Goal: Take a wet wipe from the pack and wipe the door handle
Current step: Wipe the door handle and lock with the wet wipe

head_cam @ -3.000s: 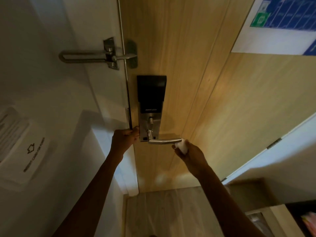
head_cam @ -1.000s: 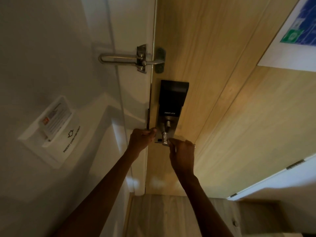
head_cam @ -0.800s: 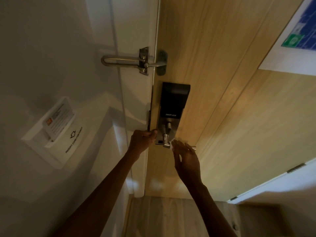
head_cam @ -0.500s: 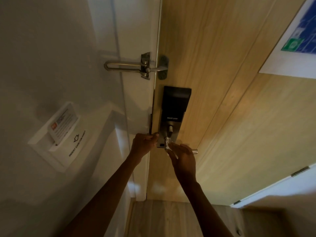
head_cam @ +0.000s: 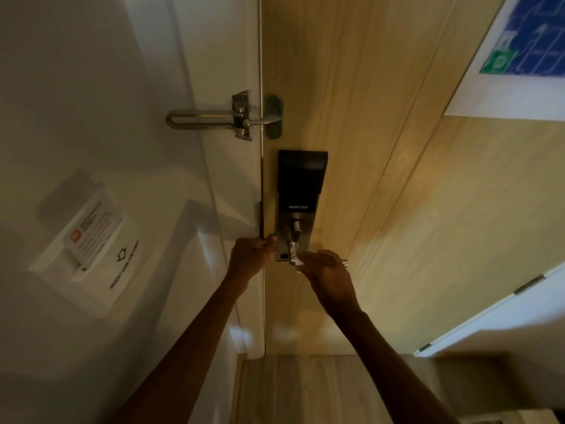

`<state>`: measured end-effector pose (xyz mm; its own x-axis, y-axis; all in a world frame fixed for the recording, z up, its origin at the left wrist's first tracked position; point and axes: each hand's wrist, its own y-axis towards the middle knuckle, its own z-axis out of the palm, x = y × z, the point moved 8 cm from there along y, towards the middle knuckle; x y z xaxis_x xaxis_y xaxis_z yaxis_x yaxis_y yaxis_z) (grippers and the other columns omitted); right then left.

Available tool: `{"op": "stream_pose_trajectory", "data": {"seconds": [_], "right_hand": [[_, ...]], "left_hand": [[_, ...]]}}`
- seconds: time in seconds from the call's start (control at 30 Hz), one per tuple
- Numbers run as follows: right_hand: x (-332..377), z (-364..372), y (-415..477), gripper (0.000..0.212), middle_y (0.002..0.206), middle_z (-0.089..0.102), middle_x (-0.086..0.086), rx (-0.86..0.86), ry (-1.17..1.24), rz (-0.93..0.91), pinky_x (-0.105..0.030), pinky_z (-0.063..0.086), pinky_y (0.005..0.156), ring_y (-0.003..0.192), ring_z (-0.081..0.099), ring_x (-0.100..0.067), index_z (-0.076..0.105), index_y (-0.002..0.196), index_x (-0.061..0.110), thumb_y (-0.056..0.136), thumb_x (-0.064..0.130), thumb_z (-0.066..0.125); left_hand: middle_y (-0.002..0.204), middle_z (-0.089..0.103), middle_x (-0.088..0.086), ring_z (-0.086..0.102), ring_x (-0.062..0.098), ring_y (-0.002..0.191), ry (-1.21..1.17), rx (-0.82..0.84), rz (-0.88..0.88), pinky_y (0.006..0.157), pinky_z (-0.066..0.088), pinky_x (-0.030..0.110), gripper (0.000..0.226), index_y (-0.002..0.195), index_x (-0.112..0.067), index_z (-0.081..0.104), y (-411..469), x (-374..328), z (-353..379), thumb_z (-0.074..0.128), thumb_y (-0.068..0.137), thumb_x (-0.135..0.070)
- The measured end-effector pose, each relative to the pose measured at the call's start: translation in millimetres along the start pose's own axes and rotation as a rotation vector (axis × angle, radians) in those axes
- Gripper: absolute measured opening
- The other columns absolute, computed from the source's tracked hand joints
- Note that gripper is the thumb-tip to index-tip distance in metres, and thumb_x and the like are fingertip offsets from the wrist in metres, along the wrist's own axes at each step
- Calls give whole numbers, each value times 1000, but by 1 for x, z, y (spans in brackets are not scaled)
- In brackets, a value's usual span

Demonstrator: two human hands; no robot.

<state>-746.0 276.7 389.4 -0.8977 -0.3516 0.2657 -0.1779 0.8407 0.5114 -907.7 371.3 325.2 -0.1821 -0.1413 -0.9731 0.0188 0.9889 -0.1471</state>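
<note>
My right hand [head_cam: 328, 275] is wrapped over the handle [head_cam: 345, 262] with the wipe [head_cam: 300, 264] pressed under my fingers; only a white corner shows near the lock plate [head_cam: 295, 237]. My left hand [head_cam: 250, 255] is curled closed on the door edge [head_cam: 262, 221], steadying it. The wipe is soft, limp and probably slick, so I should keep it bunched under my fingertips. The handle is stiff metal.

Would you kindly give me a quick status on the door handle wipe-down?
Right hand on door handle, pressing wet wipe near the pivot. Left hand gripping door edge. Nothing in the way.
</note>
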Motion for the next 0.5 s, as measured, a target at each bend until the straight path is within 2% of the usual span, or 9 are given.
{"op": "stream_pose_trajectory", "data": {"seconds": [0.07, 0.17, 0.23, 0.3, 0.4, 0.43, 0.5], "right_hand": [[-19, -16, -9, 34, 99, 74, -10, 6, -33, -9, -36, 55, 79, 93, 69, -29, 71, 103, 10, 71, 8, 82], [-66, -35, -21, 28, 101, 74, -7, 42, -27, 73, -36, 53, 81, 96, 67, -28, 71, 107, 13, 80, 12, 75], [-87, -37, -23, 25, 98, 75, -4, 85, -9, 112, -34, 52, 79, 92, 67, -25, 71, 109, 15, 84, 11, 70], [-102, -44, -28, 20, 93, 76, -1, 51, 46, 156, -30, 53, 76, 85, 69, -18, 74, 103, 16, 86, 9, 68], [-129, -55, -53, 12, 85, 76, 5, -158, 310, 491, -22, 54, 74, 80, 69, -2, 77, 91, 19, 89, 17, 66], [-136, -48, -65, 11, 83, 76, 1, -246, 449, 667, -25, 55, 76, 80, 70, -6, 77, 90, 17, 89, 16, 65], [-134, -5, -87, 14, 91, 73, -19, -350, 939, 1019, -37, 56, 79, 84, 70, -24, 73, 97, 4, 88, 7, 63]], "left_hand": [[74, 74, 18, 74, 33, 81, 4, 13, 18, 88, 57, 52, 30, 73, -11, 76, 1, 0, 0, 69, 89, -35], [73, 75, 10, 74, 26, 80, -9, 13, 17, 90, 57, 52, 27, 72, -18, 78, 2, 1, 0, 71, 87, -39], [77, 77, 9, 76, 24, 82, -5, 13, 14, 91, 58, 51, 27, 72, -23, 77, 2, 3, 0, 71, 85, -45], [78, 78, 9, 76, 23, 83, -2, 15, 12, 91, 58, 51, 32, 72, -22, 78, 2, 4, 0, 71, 82, -51], [75, 77, 10, 76, 26, 82, -16, 8, 23, 90, 58, 51, 37, 75, -13, 78, 1, 2, 0, 72, 83, -49], [75, 77, 10, 76, 28, 83, -22, 8, 28, 90, 58, 52, 36, 76, -13, 78, 1, 2, 0, 72, 83, -47], [76, 77, 8, 76, 26, 83, -40, 15, 10, 90, 58, 51, 33, 78, -14, 78, 2, 3, 1, 73, 82, -47]]}}
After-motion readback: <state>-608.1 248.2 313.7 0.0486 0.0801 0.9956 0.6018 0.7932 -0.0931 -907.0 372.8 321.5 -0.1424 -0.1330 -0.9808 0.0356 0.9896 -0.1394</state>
